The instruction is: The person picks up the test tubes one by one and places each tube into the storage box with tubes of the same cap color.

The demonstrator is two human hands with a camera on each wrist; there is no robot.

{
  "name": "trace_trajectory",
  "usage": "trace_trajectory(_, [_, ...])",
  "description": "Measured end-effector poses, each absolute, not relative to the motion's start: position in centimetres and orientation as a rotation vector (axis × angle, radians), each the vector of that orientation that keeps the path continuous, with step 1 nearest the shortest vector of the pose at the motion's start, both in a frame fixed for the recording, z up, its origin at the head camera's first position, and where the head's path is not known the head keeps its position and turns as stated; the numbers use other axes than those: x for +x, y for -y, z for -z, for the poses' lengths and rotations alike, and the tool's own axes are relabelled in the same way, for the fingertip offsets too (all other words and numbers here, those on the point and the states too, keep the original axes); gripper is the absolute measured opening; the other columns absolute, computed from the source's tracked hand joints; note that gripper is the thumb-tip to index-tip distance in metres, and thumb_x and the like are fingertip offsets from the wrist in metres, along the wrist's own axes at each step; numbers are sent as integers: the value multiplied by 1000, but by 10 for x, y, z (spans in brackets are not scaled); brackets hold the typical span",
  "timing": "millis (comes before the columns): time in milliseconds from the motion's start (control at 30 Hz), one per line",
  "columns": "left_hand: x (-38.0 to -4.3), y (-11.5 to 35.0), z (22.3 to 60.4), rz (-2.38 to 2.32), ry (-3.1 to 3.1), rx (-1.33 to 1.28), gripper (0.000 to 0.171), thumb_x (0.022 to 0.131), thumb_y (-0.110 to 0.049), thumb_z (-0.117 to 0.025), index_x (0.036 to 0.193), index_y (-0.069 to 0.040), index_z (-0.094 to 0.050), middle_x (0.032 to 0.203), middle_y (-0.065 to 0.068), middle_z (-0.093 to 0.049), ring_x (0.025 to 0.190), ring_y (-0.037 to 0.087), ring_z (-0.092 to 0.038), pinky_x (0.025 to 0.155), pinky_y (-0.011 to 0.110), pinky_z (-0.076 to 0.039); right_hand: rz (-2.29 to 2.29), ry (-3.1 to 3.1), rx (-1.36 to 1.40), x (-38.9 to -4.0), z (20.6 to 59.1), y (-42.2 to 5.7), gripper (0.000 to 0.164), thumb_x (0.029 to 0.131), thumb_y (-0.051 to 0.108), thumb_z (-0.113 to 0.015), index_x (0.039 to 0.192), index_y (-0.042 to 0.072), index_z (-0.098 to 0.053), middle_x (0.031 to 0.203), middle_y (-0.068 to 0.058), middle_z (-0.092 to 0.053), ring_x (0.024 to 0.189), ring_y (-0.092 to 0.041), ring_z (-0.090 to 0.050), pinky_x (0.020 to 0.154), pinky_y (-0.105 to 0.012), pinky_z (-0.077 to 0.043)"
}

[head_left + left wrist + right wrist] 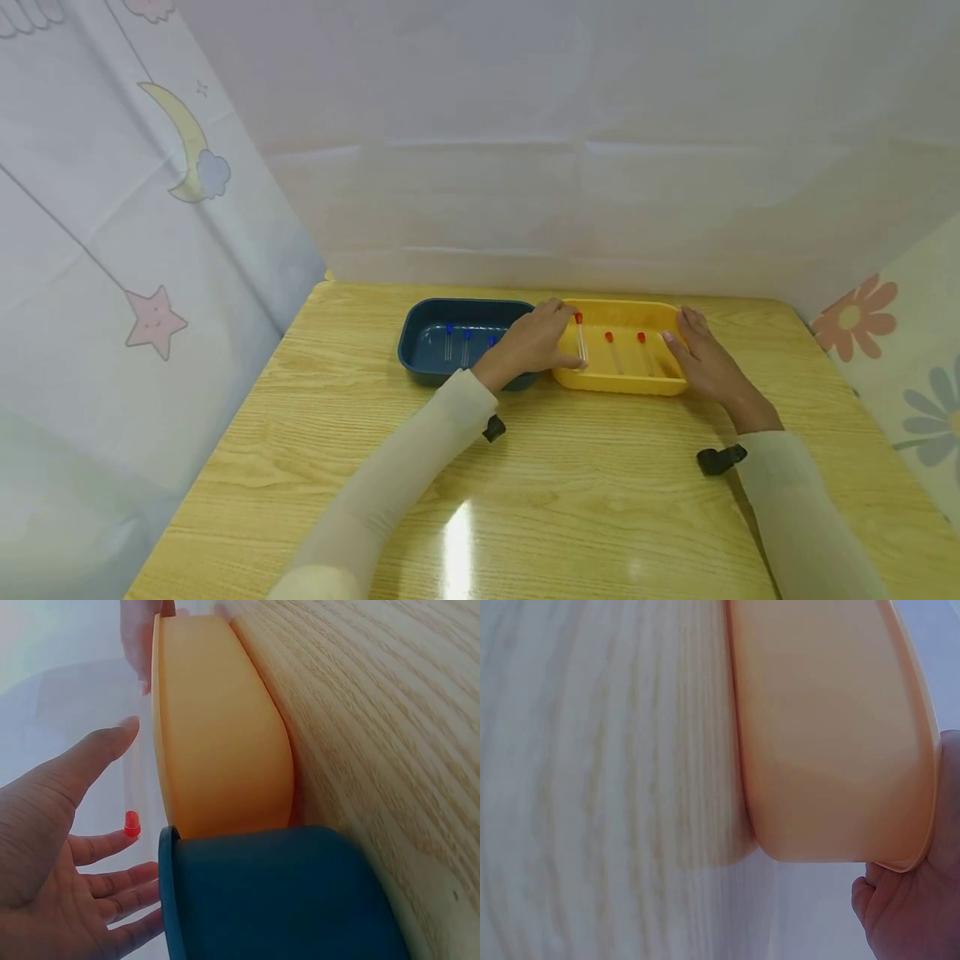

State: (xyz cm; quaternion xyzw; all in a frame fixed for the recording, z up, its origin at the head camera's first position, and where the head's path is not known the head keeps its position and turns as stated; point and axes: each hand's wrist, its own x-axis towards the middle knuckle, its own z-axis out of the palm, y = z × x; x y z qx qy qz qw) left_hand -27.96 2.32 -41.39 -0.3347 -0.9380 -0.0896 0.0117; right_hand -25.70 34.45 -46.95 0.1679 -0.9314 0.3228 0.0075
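Observation:
My left hand (534,340) pinches a red-capped tube (582,342) between thumb and forefinger, over the left end of the yellow tray (618,384). In the left wrist view the red cap (132,823) meets the forefinger, and the clear tube runs toward the thumb. At the tray's right end my right hand (705,354) grips the rim, thumb over the inside and fingers along the outside. Two more red-capped tubes, one nearer (613,351) and one farther right (645,352), lie inside the yellow tray.
Touching or close beside the yellow tray on its left is a dark blue tray (420,372). Several blue-capped tubes (448,342) lie in it, partly hidden by my left hand. Both trays stand near the back of the wooden table (585,483), before a hanging pale cloth (480,200).

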Motion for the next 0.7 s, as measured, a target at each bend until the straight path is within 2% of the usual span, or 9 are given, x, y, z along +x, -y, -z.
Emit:
trace_trajectory(400, [-283, -30, 415, 341, 2952, -1065, 89, 87, -62, -72, 154, -11, -41, 150, 12, -44, 130, 24, -49, 102, 37, -50, -1021, 2908, 521, -254, 468, -344, 70, 113, 38, -27, 156, -11, -1, 166, -20, 16, 150, -39, 22, 117, -65, 8])
trace_trajectory(700, [-286, -38, 420, 426, 3014, -1051, 89, 87, -58, -74, 155, -12, -38, 151, 11, -42, 132, 24, -46, 98, 36, -52, -1023, 2920, 498, -253, 467, -342, 71, 113, 39, -28, 157, -9, 1, 166, -18, 16, 151, -37, 22, 117, -64, 8])
